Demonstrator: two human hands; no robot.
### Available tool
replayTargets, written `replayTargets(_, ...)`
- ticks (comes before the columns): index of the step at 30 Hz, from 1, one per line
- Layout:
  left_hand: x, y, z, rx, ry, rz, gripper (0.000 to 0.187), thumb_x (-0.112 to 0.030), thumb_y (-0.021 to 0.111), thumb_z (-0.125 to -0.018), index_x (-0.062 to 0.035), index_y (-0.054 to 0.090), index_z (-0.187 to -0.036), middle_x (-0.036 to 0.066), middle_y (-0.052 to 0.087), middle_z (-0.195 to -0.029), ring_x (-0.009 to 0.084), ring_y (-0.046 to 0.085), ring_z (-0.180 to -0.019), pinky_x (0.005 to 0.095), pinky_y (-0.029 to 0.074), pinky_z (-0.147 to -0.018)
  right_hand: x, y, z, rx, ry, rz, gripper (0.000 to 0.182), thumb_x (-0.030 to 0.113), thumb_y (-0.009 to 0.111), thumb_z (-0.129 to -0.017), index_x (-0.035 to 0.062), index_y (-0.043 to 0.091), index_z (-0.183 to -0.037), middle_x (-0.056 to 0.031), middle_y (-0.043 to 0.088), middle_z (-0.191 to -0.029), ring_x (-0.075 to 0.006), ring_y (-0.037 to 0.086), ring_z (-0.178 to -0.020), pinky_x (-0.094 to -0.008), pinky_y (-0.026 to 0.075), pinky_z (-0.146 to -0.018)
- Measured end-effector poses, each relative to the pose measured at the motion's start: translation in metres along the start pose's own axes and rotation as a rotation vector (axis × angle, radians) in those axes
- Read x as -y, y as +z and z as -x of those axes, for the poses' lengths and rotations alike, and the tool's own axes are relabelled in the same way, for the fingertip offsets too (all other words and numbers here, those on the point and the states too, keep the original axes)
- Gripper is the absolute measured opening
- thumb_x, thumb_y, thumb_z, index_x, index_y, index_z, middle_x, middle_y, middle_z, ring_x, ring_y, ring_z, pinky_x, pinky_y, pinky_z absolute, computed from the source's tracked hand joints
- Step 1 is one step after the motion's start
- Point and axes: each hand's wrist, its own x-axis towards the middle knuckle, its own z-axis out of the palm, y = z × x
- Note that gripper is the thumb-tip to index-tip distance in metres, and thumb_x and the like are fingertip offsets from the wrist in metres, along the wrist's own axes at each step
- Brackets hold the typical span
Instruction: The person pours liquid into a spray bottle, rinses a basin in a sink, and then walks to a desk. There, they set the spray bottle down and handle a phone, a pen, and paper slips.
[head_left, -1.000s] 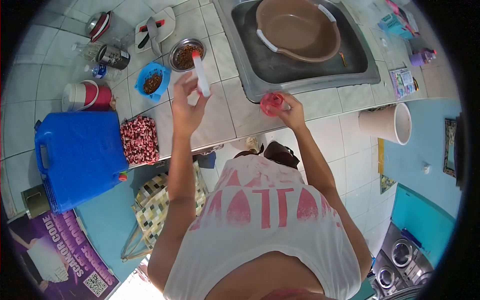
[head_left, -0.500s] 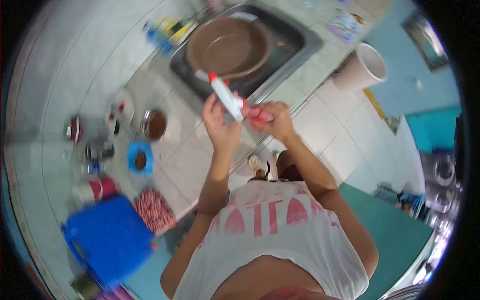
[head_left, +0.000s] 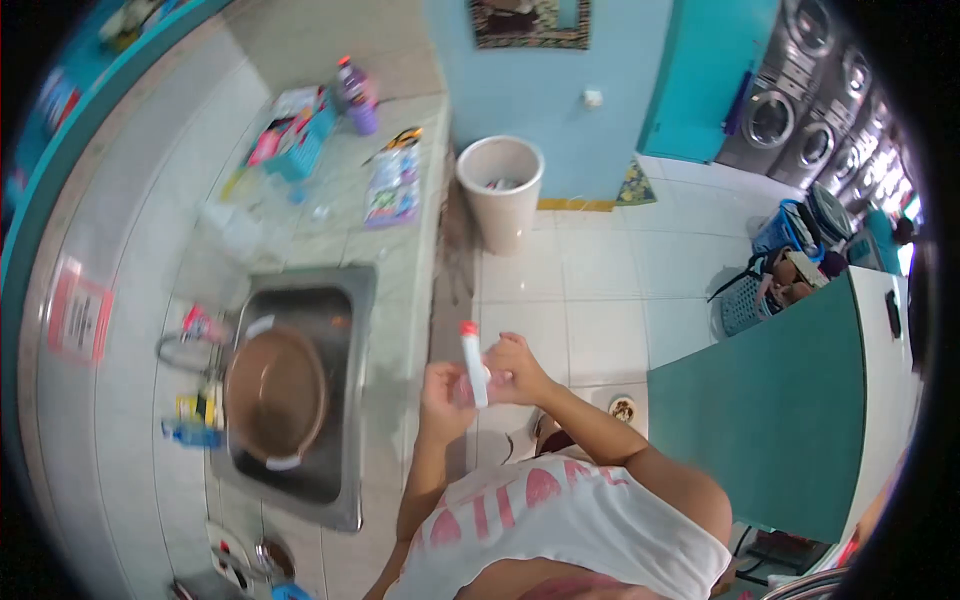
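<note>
Turned from the sink (head_left: pixel 340 300), both hands' grip apparently clasps the upright tube (head_left: pixel 473 366).

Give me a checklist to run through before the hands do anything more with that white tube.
1. White tube held: ok, in the left hand.
2. Tube upright, red tip up: ok.
3. Right hand at the tube's lower end: ok, touching.
4. Small red piece in the right hand: cannot tell, hidden.
5. Hands over the counter: not ok, they are over the floor, beside the sink.
</note>
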Motion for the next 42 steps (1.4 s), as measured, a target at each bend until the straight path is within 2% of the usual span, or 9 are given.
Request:
replayTargets(10,0.014,0.219,-0.182,0.646,0.346,-0.21,0.047,-0.015,0.079,-0.056,-0.0047,0.055,-0.095,0.008,0.054,-0.089,0.0173,0.053,-0.085,0.0289,0.043,-0.074,-0.102,-0.218,0.044,-0.314,0.269,0.166,0.039,0.03,0.078,-0.048,0.0127,0.06,-0.079,-0.0018,0.056,-0.08,-0.0224,0.054,-0.081,-0.0461,0.032,-0.089)
replayTargets(16,0.055,0.306,-0.251,0.949,-0.079,0.036,0.054,-0.01,0.074,-0.063,-0.0005,0.048,-0.11,0.01,0.053,-0.112,0.0167,0.052,-0.101,0.0294,0.041,-0.084,-0.157,-0.294,0.055,-0.446,0.443,0.167,0.041,0.025,0.077,-0.05,0.0119,0.063,-0.087,-0.0015,0.057,-0.076,-0.0198,0.055,-0.077,-0.046,0.032,-0.089)
replayTargets(23,0.11,0.441,-0.401,1.028,0.466,-0.061,0.048,-0.009,0.075,-0.06,-0.0043,0.052,-0.103,0.008,0.053,-0.105,0.0254,0.05,-0.098,0.0348,0.04,-0.085,-0.259,-0.415,0.008,-0.649,0.492,0.282,0.033,0.022,0.077,-0.049,0.0099,0.063,-0.076,-0.0031,0.059,-0.075,-0.022,0.055,-0.072,-0.0363,0.037,-0.075)
replayTargets(26,0.105,0.503,-0.482,1.285,0.027,0.282,0.047,-0.008,0.072,-0.064,-0.0061,0.051,-0.106,0.007,0.053,-0.105,0.0247,0.051,-0.099,0.0339,0.041,-0.084,-0.298,-0.479,-0.026,-0.683,0.468,0.228,0.031,0.02,0.077,-0.048,0.0089,0.062,-0.072,-0.0043,0.062,-0.08,-0.0222,0.056,-0.075,-0.034,0.037,-0.072)
replayTargets(28,0.105,0.542,-0.535,1.398,-0.075,0.356,0.045,-0.009,0.068,-0.068,-0.0077,0.049,-0.109,0.009,0.051,-0.111,0.0247,0.051,-0.1,0.0404,0.034,-0.092,-0.319,-0.528,-0.054,-0.666,0.43,0.127,0.03,0.017,0.076,-0.048,0.0077,0.061,-0.072,-0.0039,0.062,-0.082,-0.0221,0.057,-0.078,-0.0334,0.037,-0.075)
replayTargets(30,0.097,0.567,-0.574,1.525,0.287,0.1,0.041,-0.013,0.066,-0.071,-0.0074,0.05,-0.108,0.01,0.049,-0.115,0.0243,0.049,-0.105,0.0498,0.019,-0.098,-0.334,-0.561,-0.073,-0.695,0.457,-0.09,0.036,0.015,0.075,-0.051,0.0029,0.061,-0.082,-0.0112,0.059,-0.097,-0.0191,0.056,-0.088,-0.0333,0.04,-0.079)
replayTargets(34,0.087,0.579,-0.627,1.502,0.221,0.081,0.036,-0.017,0.066,-0.071,-0.0063,0.054,-0.103,0.008,0.05,-0.113,0.0229,0.045,-0.11,0.0554,0.006,-0.098,-0.372,-0.609,-0.127,-0.56,0.477,-0.497,0.062,0.013,0.074,-0.051,-0.0047,0.051,-0.106,-0.0111,0.055,-0.103,-0.0169,0.054,-0.091,-0.0297,0.042,-0.081)
replayTargets(37,0.086,0.537,-0.647,1.3,0.192,-0.026,0.036,-0.018,0.066,-0.07,-0.006,0.055,-0.102,0.007,0.051,-0.111,0.023,0.047,-0.106,0.0546,0.007,-0.097,-0.451,-0.619,-0.159,0.023,0.627,-0.343,0.062,0.013,0.073,-0.052,-0.0043,0.05,-0.107,-0.0119,0.055,-0.103,-0.0175,0.055,-0.09,-0.0305,0.045,-0.078)
replayTargets(42,0.078,0.431,-0.59,0.578,0.089,-0.076,0.034,-0.015,0.064,-0.072,-0.0055,0.055,-0.104,0.007,0.053,-0.106,0.0228,0.048,-0.101,0.0517,0.012,-0.097,-0.458,-0.548,-0.273,0.598,-0.103,-0.421,0.058,0.008,0.071,-0.055,-0.0036,0.05,-0.107,-0.0132,0.055,-0.104,-0.0187,0.056,-0.09,-0.0311,0.046,-0.076)
